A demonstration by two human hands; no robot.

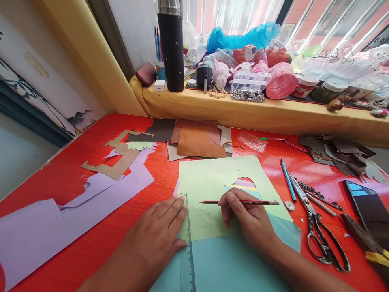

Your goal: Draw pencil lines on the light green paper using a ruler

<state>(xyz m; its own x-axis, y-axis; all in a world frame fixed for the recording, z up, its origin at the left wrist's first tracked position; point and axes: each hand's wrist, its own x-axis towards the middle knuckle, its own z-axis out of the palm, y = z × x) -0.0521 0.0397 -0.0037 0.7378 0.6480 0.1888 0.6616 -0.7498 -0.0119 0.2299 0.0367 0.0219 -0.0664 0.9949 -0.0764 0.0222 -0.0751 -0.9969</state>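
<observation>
My left hand (pixel 164 227) lies with its fingers flat along a clear ruler (pixel 187 239), pressing it against the paper. The ruler runs nearly upright in view, over the left edge of a pale green sheet (pixel 206 174). In my right hand (pixel 243 211) is a dark pencil (pixel 209 202), held almost level above that sheet, its tip pointing left toward the ruler. Faint pencil lines show on the green sheet, and a curved cutout opens near its right side. A blue-green sheet (pixel 225 263) lies beneath it, nearer to me.
Left are purple paper offcuts (pixel 121 202) and a brown cut piece (pixel 127 158). Leather pieces (pixel 197 140) lie behind the sheets. On the right are scissors (pixel 310 215), a blue pen (pixel 288 180), a phone (pixel 364 207) and pliers (pixel 361 235). A black flask (pixel 170 52) stands on the crowded sill.
</observation>
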